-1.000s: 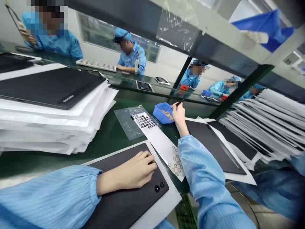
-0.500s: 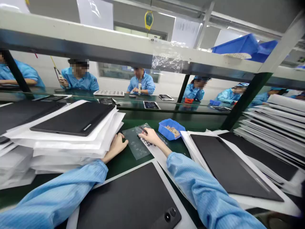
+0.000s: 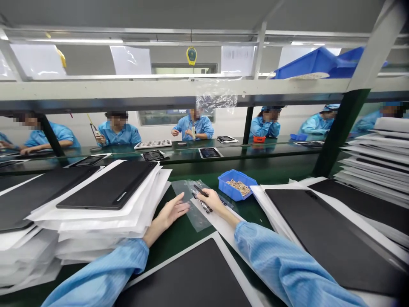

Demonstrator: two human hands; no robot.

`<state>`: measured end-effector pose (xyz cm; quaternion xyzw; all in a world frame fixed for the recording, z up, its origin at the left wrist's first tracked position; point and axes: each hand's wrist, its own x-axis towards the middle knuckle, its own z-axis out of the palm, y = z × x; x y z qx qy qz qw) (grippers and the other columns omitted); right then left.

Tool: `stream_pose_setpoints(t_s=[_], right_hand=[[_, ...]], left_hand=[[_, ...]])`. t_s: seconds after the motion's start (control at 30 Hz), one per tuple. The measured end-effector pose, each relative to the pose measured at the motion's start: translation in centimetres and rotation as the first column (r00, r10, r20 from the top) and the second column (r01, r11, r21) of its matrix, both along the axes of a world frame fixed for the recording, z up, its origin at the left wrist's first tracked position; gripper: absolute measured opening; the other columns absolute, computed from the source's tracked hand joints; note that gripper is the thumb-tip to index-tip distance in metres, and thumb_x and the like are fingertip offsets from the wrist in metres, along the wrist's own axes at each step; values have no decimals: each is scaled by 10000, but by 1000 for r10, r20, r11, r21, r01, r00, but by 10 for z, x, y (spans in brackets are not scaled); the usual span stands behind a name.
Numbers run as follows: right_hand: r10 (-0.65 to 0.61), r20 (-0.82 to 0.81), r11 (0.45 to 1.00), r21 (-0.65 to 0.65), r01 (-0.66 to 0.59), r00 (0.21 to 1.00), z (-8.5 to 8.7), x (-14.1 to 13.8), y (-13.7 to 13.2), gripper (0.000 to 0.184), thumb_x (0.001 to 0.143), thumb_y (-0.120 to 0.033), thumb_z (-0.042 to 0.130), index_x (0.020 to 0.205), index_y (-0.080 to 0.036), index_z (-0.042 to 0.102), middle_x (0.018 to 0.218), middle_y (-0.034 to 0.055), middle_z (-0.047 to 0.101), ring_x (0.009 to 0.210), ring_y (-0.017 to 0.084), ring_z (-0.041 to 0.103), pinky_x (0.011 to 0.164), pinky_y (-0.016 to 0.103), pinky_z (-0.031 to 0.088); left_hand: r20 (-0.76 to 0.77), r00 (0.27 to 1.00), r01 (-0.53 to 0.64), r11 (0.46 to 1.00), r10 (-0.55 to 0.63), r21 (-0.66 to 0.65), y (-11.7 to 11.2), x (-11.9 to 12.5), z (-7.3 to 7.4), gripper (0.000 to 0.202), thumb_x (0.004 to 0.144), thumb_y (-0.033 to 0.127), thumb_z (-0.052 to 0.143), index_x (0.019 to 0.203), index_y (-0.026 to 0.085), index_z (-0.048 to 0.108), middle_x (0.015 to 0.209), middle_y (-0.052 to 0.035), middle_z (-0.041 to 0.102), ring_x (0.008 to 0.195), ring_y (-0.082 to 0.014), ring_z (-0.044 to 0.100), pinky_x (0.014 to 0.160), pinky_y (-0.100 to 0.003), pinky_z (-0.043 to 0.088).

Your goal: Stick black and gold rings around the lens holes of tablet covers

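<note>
My right hand (image 3: 214,200) grips a dark, slim pen-like tool (image 3: 200,190), its exact kind unclear. It is over a white sheet with small black ring-shaped parts (image 3: 204,206), partly hidden by the fingers. My left hand (image 3: 172,211) is empty, fingers stretched out, beside a clear plastic bag (image 3: 195,219) on the green bench. Nearest to me lies a black tablet back cover (image 3: 194,277) on a white sheet, cut off by the lower edge of the view. Just beyond my right hand stands a blue bin (image 3: 234,194) of small tan pieces.
Stacked black tablet panels (image 3: 107,185) with white sheets rise at left. More panels (image 3: 329,234) lie at right, before a tall stack (image 3: 377,166). A shelf (image 3: 128,91) crosses above the bench. Several co-workers in blue sit across a dark counter (image 3: 179,155).
My left hand has opened from curled fingers and moved out beside the plastic bag. My right hand still holds the dark tool over the small rings. The camera view has tilted up and levelled.
</note>
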<state>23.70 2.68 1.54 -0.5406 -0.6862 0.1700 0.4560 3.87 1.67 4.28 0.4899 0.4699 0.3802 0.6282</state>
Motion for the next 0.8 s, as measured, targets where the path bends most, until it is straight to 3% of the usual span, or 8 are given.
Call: stream_pose_setpoints(t_s=[0.1, 0.23, 0.33, 0.53, 0.8], right_hand=[[-8, -37, 999, 42, 9, 999, 0, -1, -1, 142, 766, -288, 640, 760, -147, 641, 622, -5, 615, 606, 153, 581, 585, 253, 434], [-13, -9, 991, 135, 14, 1000, 3, -4, -5, 162, 715, -182, 657, 875, -172, 633, 797, 17, 631, 720, 161, 571, 702, 280, 449], [18, 52, 984, 176, -27, 998, 5, -6, -6, 61, 732, -134, 642, 774, -175, 658, 769, 21, 610, 712, 157, 553, 708, 275, 431], [47, 110, 983, 171, -65, 993, 7, -8, -10, 89, 771, -213, 688, 700, -159, 695, 660, 3, 583, 633, 134, 531, 630, 249, 386], [46, 157, 993, 104, -63, 986, 9, -10, -11, 150, 761, -177, 701, 623, -152, 647, 631, -13, 551, 632, 115, 506, 636, 251, 384]], left_hand=[[68, 996, 65, 997, -62, -44, 8, 20, -4, 287, 933, 352, 557, 1089, 113, 593, 1062, -85, 629, 908, -183, 636, 785, -365, 546], [107, 992, 68, 997, -64, -37, 15, 33, -10, 266, 916, 290, 589, 1111, 109, 586, 1084, -91, 615, 919, -186, 628, 782, -359, 546], [121, 991, 59, 998, -56, -24, 14, 33, -12, 276, 918, 298, 586, 1123, 113, 580, 1086, -90, 612, 911, -184, 627, 774, -357, 547], [102, 993, 57, 998, -58, 15, 8, 32, -12, 264, 919, 297, 585, 1107, 113, 586, 1063, -82, 617, 887, -176, 629, 758, -346, 549], [55, 997, 45, 998, -48, 49, 6, 35, -12, 271, 920, 300, 582, 1123, 120, 581, 1085, -83, 612, 911, -184, 626, 773, -358, 547]])
